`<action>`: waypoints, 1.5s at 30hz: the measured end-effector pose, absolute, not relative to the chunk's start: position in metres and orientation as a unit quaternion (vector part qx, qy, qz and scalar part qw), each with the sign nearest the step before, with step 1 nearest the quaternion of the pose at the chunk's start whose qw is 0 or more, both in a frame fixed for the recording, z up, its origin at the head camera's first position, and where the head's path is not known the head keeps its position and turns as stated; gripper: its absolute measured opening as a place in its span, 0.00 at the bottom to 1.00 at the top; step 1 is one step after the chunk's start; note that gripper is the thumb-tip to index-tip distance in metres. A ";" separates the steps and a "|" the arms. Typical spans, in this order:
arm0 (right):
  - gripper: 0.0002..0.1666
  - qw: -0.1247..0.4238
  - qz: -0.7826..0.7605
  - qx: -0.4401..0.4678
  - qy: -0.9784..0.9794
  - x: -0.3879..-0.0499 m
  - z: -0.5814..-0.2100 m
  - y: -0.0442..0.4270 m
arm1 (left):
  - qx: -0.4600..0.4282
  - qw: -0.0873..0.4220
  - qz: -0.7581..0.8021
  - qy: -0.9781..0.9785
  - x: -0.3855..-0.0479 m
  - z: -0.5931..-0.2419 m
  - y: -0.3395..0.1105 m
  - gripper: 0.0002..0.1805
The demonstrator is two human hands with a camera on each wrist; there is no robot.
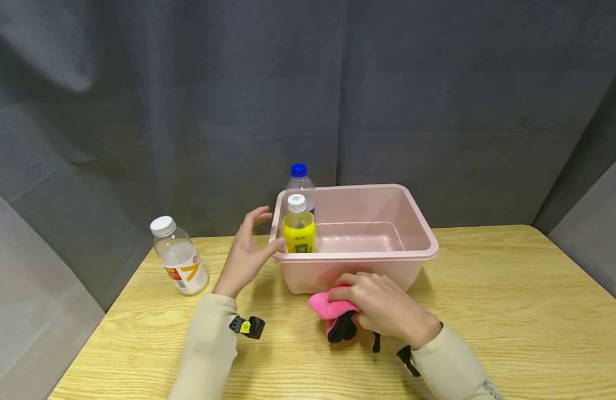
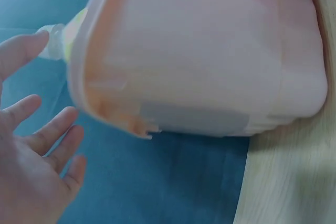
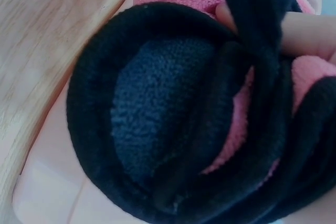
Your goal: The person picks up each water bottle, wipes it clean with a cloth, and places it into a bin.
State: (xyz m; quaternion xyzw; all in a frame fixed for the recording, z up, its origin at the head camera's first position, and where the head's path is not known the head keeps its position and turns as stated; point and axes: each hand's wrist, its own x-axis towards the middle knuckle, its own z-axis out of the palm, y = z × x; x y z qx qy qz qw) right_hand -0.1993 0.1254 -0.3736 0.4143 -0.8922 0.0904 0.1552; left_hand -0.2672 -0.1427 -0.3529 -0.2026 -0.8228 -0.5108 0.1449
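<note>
In the head view, my left hand (image 1: 245,255) is beside the left rim of a pink plastic tub (image 1: 358,256), fingers spread and holding nothing. Its thumb is close to a yellow-labelled bottle (image 1: 299,233) with a white cap; whether it touches the rim I cannot tell. The left wrist view shows the same loose fingers near the tub's wall (image 2: 199,51). My right hand (image 1: 385,305) grips a bunched pink fleece cloth with black edging (image 1: 324,305) in front of the tub. Seen close in the right wrist view, its black border (image 3: 84,103) forms loops, and folds hide part of the fingers.
Behind the yellow-labelled bottle, a clear bottle with a blue cap (image 1: 299,180) stands in the tub's left end. A white-capped bottle (image 1: 180,258) stands on the wooden table (image 1: 498,311) at the left. A grey curtain (image 1: 438,111) hangs behind the table.
</note>
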 end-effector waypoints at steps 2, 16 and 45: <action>0.30 0.154 0.091 0.414 -0.893 -0.200 -0.373 0.125 | -0.204 0.159 -0.513 -0.818 -0.263 -0.355 -0.150 0.38; 0.29 0.147 0.088 0.420 -0.891 -0.200 -0.372 0.122 | -0.212 0.206 -0.486 -0.822 -0.240 -0.366 -0.162 0.35; 0.30 0.135 0.114 0.429 -0.886 -0.191 -0.382 0.142 | -0.038 0.483 -0.363 -0.796 -0.257 -0.386 -0.239 0.47</action>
